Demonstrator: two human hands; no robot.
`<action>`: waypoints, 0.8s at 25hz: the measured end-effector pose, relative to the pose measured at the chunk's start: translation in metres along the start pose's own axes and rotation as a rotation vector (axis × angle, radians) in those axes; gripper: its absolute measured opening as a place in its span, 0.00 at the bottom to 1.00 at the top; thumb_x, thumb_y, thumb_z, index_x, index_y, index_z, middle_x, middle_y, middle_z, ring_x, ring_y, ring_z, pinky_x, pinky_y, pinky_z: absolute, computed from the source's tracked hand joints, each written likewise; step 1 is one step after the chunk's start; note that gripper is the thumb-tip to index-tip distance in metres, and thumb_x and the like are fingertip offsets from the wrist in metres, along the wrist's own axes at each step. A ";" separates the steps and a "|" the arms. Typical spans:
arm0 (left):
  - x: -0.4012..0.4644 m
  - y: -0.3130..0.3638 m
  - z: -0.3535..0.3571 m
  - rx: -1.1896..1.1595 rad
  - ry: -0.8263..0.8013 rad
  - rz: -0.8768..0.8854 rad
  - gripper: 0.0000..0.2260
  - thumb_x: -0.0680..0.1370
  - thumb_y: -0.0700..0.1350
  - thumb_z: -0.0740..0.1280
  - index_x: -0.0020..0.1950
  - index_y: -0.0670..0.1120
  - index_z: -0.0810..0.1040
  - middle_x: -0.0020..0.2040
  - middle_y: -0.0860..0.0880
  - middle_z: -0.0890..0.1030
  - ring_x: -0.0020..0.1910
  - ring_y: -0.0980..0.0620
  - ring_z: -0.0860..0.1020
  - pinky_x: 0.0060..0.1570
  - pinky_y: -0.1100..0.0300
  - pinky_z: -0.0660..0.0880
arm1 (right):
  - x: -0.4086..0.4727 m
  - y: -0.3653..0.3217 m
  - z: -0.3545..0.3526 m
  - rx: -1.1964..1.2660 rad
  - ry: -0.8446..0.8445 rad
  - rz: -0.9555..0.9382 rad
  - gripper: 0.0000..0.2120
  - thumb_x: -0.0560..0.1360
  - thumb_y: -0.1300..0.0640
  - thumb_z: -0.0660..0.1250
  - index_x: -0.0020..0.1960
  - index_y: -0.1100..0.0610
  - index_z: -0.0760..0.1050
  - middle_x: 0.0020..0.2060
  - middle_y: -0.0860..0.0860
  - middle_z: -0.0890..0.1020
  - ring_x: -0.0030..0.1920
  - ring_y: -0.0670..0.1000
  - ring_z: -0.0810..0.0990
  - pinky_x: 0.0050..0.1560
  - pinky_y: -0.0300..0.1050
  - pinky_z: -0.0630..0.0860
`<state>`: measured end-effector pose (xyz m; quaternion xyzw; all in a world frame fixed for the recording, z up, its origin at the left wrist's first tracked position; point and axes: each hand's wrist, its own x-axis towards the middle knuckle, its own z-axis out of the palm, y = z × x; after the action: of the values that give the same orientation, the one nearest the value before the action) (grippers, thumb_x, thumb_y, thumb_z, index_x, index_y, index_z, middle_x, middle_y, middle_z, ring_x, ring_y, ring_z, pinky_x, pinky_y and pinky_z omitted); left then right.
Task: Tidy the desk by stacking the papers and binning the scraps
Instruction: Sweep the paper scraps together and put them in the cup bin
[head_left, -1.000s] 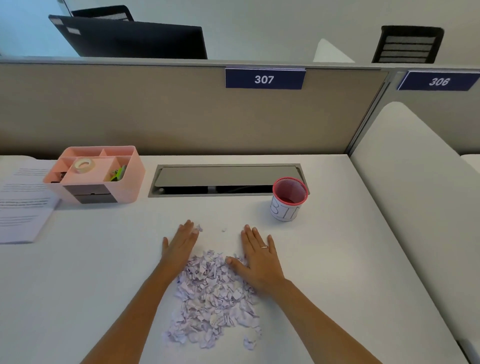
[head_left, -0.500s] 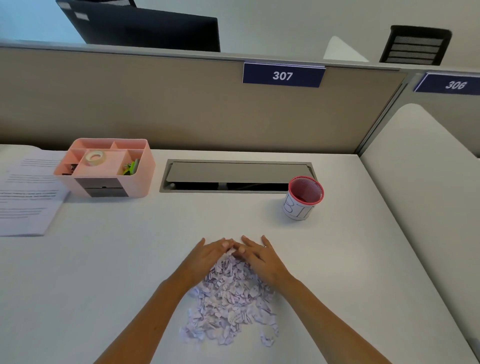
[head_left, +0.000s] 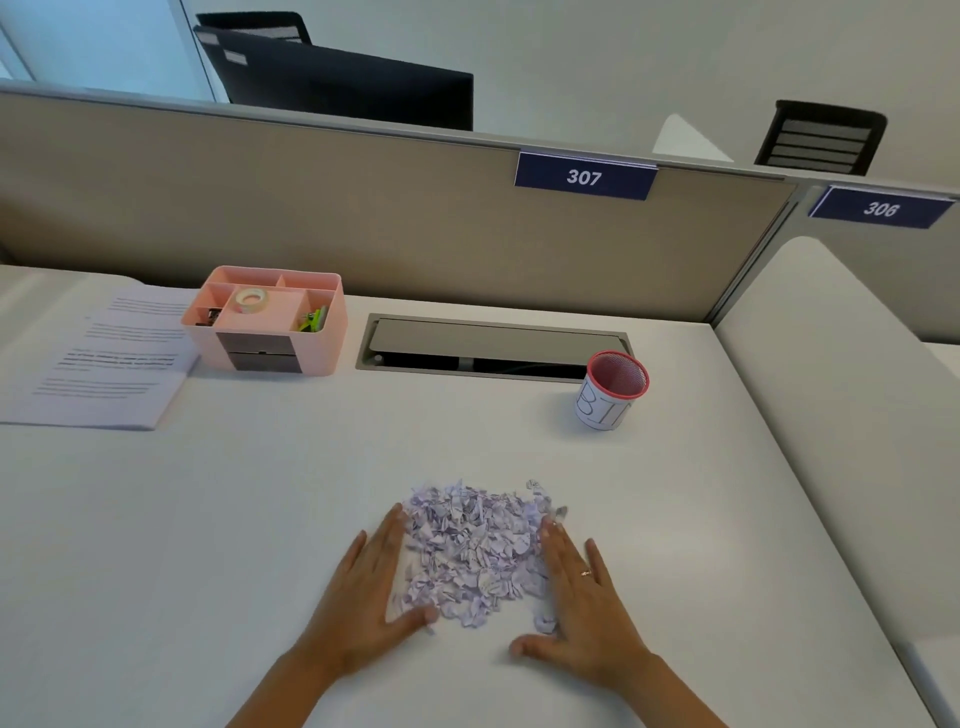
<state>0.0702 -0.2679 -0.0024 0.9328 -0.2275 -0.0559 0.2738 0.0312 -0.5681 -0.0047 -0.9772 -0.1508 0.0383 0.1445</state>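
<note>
A heap of small torn paper scraps (head_left: 475, 551) lies on the white desk (head_left: 260, 519) in front of me. My left hand (head_left: 363, 597) lies flat on the desk against the heap's left side, fingers straight. My right hand (head_left: 584, 597) lies flat against the heap's right side, a ring on one finger. Both hands flank the heap and hold nothing. A small pink mesh cup marked BIN (head_left: 610, 392) stands upright beyond the heap to the right. Printed papers (head_left: 104, 364) lie at the far left.
A pink desk organiser (head_left: 270, 322) with a tape roll stands at the back left, next to the papers. A grey cable tray lid (head_left: 493, 345) is set into the desk behind. A beige partition (head_left: 363, 218) closes the back; a white divider (head_left: 841, 415) rises on the right.
My hands, joined at the heap's far end half a second ago, have slid back toward me along its two sides. The scraps are gathered into a tighter heap.
</note>
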 end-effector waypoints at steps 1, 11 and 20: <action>-0.002 -0.001 0.002 0.120 -0.050 0.074 0.51 0.69 0.76 0.54 0.78 0.47 0.38 0.79 0.52 0.40 0.78 0.57 0.42 0.75 0.54 0.40 | -0.003 -0.005 0.005 -0.099 -0.016 -0.025 0.57 0.65 0.20 0.53 0.78 0.58 0.39 0.78 0.51 0.43 0.78 0.50 0.43 0.74 0.55 0.40; 0.000 0.024 0.000 0.318 -0.035 -0.100 0.38 0.77 0.68 0.45 0.70 0.41 0.71 0.71 0.40 0.70 0.68 0.41 0.71 0.68 0.49 0.50 | 0.028 -0.055 0.019 -0.073 0.036 0.211 0.40 0.73 0.26 0.40 0.75 0.45 0.31 0.76 0.47 0.32 0.76 0.49 0.32 0.74 0.56 0.34; -0.020 0.015 0.007 0.223 0.091 0.159 0.17 0.81 0.48 0.55 0.67 0.52 0.75 0.71 0.44 0.72 0.65 0.44 0.75 0.60 0.53 0.74 | 0.018 -0.074 0.005 -0.031 0.395 0.066 0.23 0.59 0.67 0.80 0.53 0.55 0.84 0.55 0.54 0.84 0.51 0.55 0.85 0.38 0.45 0.83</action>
<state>0.0449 -0.2732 -0.0010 0.9380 -0.2929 0.0341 0.1820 0.0273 -0.4939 0.0117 -0.9722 -0.0880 -0.1519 0.1551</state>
